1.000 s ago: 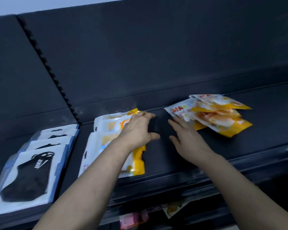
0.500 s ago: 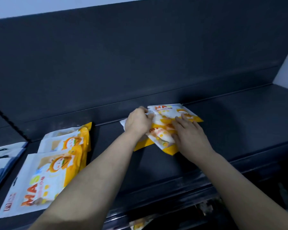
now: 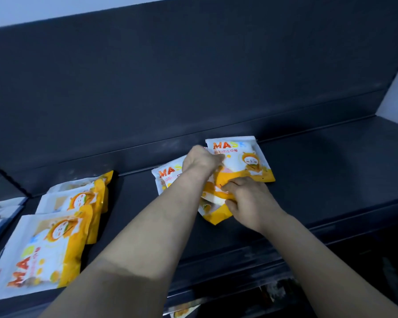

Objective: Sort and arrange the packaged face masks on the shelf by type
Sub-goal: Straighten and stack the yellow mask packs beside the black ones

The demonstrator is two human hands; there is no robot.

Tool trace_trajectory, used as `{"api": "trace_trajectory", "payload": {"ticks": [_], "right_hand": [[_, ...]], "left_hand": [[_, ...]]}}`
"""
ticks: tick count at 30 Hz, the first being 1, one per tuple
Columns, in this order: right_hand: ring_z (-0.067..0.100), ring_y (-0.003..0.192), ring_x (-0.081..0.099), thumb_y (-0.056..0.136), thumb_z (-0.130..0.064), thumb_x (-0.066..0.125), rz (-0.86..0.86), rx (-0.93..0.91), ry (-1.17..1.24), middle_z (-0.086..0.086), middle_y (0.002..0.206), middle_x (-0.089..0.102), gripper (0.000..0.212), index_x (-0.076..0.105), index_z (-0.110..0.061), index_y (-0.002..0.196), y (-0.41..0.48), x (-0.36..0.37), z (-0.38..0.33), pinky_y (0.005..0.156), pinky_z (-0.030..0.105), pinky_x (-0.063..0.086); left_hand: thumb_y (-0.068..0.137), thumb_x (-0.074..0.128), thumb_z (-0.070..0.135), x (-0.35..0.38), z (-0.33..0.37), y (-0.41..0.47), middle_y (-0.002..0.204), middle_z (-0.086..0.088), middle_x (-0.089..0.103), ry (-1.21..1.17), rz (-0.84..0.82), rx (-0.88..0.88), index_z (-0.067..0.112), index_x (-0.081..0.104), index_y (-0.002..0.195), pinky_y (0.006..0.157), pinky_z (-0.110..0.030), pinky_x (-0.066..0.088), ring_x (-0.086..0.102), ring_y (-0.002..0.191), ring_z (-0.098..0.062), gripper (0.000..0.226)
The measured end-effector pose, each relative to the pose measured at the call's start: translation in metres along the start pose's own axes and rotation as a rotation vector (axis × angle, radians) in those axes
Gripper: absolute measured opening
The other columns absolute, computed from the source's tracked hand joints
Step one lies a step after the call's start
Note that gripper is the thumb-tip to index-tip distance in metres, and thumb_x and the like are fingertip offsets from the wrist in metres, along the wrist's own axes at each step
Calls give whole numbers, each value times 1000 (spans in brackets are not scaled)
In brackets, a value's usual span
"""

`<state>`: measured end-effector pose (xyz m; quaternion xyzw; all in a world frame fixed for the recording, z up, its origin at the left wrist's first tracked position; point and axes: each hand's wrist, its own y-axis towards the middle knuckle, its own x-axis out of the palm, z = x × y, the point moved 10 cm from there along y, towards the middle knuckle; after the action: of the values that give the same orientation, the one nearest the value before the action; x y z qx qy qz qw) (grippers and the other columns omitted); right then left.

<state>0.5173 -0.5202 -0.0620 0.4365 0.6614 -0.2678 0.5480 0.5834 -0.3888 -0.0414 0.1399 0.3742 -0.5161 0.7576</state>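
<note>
Progress: partly done. The loose pile of orange-and-white MASK packs [image 3: 239, 157] is the reference here. It sits at the back of the dark shelf [image 3: 331, 171], against the rear lip, and its packs overlap at different angles rather than squared up. Left of the pile, across a bare strip of shelf, a sorted row of the same MASK packs [image 3: 62, 226] lies overlapped front to back. Further left of the pile, at the frame edge, is a sliver of white packs [image 3: 2, 214], type unreadable from here. Left hand [image 3: 200, 160] is on the pile's upper-left part, fingers curled onto a pack. Right hand [image 3: 251, 200] is on the pile's near-right edge, fingers curled and pinching the lowest packs. My read: what's left is gathering this pile and joining it to the row on its left. Versus 1 s ago: both hands were left of the pile, spread and holding nothing; now both clamp it. Versus 0.5 s ago: the top pack has turned more upright, MASK lettering readable, and the pile is fanned wider
</note>
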Motion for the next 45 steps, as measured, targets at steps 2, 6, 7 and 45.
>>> {"api": "trace_trajectory", "payload": {"ticks": [2, 6, 7, 45], "right_hand": [[21, 124, 40, 92, -30, 50, -3, -4, 8, -4, 131, 52, 40, 50, -27, 132, 0, 3, 2, 100, 38, 34], [21, 128, 39, 93, -28, 49, 11, -4, 46, -4, 136, 48, 42, 48, -27, 135, -5, 10, 6, 102, 40, 35], [21, 128, 39, 93, -27, 48, 18, -6, 57, -4, 136, 48, 42, 48, -27, 135, -5, 11, 6, 102, 39, 36], [19, 101, 63, 86, -30, 57, 63, 126, 887, -3, 119, 65, 44, 50, -30, 129, 58, 32, -160, 87, 42, 53]], "left_hand": [[76, 75, 48, 8, 8, -2, 88, -3, 64, 72, -27, 31, 15, 57, 87, 70, -28, 47, 63, 87, -25, 39], [73, 75, 37, 12, 7, -4, 90, -2, 68, 203, -30, 28, 17, 60, 86, 64, -27, 46, 65, 84, -23, 28], [73, 73, 33, 12, 6, -5, 94, -4, 69, 215, -27, 26, 17, 63, 87, 63, -26, 46, 66, 85, -23, 23], [94, 56, 3, -183, -224, -92, 91, -14, 70, -1004, 164, -113, -4, 56, 119, 55, -32, 53, 67, 73, -27, 26]]}}
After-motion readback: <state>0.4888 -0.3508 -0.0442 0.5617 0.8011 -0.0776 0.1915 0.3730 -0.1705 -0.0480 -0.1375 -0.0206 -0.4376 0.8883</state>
